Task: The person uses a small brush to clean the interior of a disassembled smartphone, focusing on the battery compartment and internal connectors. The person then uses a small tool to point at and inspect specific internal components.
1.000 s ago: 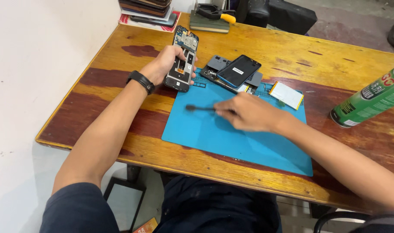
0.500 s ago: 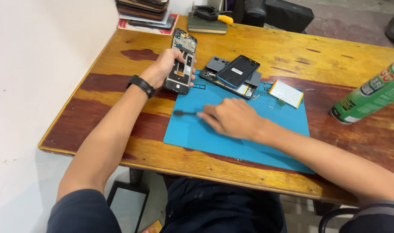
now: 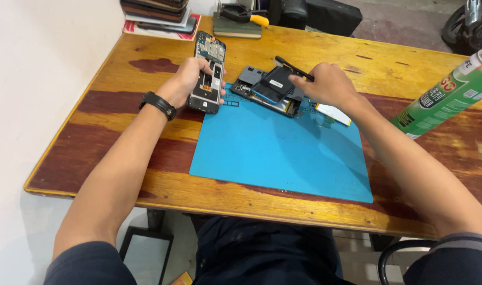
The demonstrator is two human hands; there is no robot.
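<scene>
Your left hand (image 3: 190, 79), black watch on the wrist, has its grip closed round one opened black phone frame w/ bare circuit board (image 3: 207, 71), held tilted over the varnished wooden worktop (image 3: 119, 113) at the top-left corner of one blue silicone work mat (image 3: 283, 153). Right hand (image 3: 330, 84) pinches one thin black pry tool (image 3: 293, 67), tip above one pile of dark phone parts (image 3: 270, 89) on the mat's top edge. Looks like mid-teardown; next move prob needs a steady tip & firm frame hold. One green spray can (image 3: 452, 92) lies far right.
</scene>
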